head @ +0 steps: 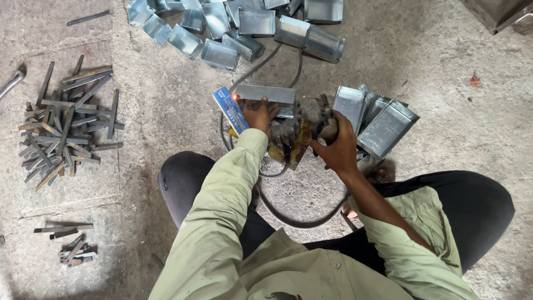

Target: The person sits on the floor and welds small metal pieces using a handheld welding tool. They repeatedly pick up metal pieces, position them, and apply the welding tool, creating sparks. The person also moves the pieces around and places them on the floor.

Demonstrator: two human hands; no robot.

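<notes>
Sparks on the floor weld.
Left hand [260, 114] presses the box [266, 94] flat; right hand [333, 141] grips the holder [321, 125]. Bare fingers near sparks [236, 98] could burn.

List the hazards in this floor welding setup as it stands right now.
1. The left hand is bare and presses on the grey metal box right beside a glowing spark; a burn seems likely.
2. The right hand, also bare, grips the dark welding holder close to the work.
3. The black cable loops between the knees and could snag.
</notes>
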